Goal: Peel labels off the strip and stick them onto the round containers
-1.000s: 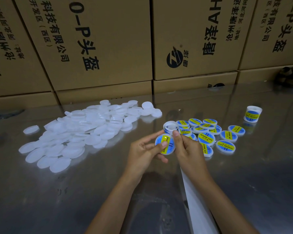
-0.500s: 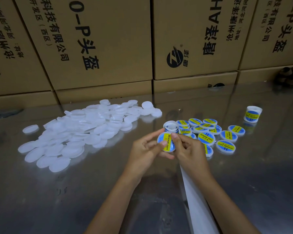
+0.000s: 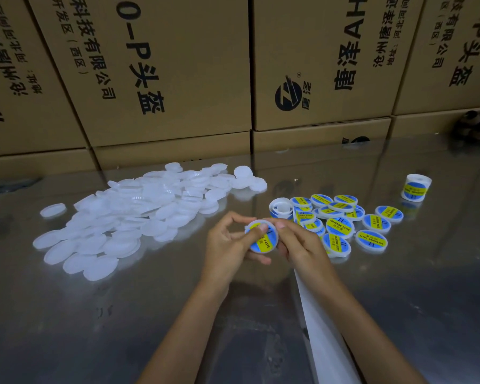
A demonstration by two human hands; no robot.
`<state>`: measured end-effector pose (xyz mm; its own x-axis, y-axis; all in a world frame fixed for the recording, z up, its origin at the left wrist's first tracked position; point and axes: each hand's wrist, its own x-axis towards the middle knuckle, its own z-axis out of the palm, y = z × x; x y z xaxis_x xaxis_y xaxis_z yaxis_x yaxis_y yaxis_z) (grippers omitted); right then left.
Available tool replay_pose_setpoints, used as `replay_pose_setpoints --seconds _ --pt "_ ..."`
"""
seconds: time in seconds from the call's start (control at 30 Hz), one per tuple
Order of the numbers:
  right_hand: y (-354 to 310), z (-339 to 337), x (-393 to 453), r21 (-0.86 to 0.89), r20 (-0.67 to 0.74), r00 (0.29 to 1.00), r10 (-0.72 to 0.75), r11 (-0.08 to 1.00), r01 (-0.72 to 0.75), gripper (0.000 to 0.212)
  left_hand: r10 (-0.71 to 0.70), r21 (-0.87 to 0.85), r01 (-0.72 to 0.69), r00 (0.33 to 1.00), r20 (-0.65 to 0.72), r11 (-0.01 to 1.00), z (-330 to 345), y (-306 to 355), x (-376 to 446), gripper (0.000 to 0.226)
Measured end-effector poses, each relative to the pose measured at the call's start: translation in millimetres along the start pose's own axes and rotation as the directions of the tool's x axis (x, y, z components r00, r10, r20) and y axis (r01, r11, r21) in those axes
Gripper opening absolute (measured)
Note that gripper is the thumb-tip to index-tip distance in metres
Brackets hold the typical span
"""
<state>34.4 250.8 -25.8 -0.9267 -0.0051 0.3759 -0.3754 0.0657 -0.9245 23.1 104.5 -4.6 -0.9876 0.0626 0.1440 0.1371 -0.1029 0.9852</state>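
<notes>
1. Since a second ago, I see the labelled container (image 3: 262, 236) rise a little and tilt between both hands, and the right thumb now lies across its top edge instead of beside it.
2. My left hand (image 3: 227, 242) grasps the container's left rim, thumb pressed on the blue-and-yellow label, fingers curled beneath.
3. My right hand (image 3: 299, 245) grasps the right rim in the same way.
4. Right of the held container, the finished containers (image 3: 341, 220) lie clustered, and a coiled label strip (image 3: 281, 209) sits just behind it.
5. Left of it spreads the pile of blank white containers (image 3: 139, 214).
6. A label roll (image 3: 415, 187) stands well to the right, and white backing paper (image 3: 324, 328) trails below the container, under my right forearm.
</notes>
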Motion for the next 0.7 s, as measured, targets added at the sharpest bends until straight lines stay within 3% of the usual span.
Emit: replay_pose_setpoints --seconds 0.07,0.2,0.33,0.47,0.7 --pt "0.9 2.5 -0.3 -0.078 0.024 1.0 -0.012 0.997 0.014 0.019 -0.015 -0.041 0.012 0.998 -0.065 0.999 -0.9 -0.9 0.3 0.023" --pt "1.3 5.5 -1.5 -0.169 -0.005 0.999 -0.034 0.985 0.032 0.025 -0.008 -0.04 0.003 0.991 -0.136 0.999 2.0 -3.7 1.4 0.024" --pt "2.5 2.1 2.3 -0.112 -0.176 0.984 -0.03 0.994 0.01 0.015 0.008 -0.108 -0.008 1.0 -0.003 0.994 5.2 -0.7 -1.6 0.014" --pt "0.4 -9.9 4.8 -0.048 -0.32 0.947 -0.004 0.999 -0.013 0.014 -0.028 -0.139 0.056 0.98 0.198 0.989 17.1 0.0 -8.0 0.037" --pt "-3.2 -8.1 3.9 -0.09 -0.273 0.962 -0.018 0.996 -0.007 0.026 -0.016 -0.064 0.022 0.996 0.093 0.998 15.9 0.2 -7.8 0.041"
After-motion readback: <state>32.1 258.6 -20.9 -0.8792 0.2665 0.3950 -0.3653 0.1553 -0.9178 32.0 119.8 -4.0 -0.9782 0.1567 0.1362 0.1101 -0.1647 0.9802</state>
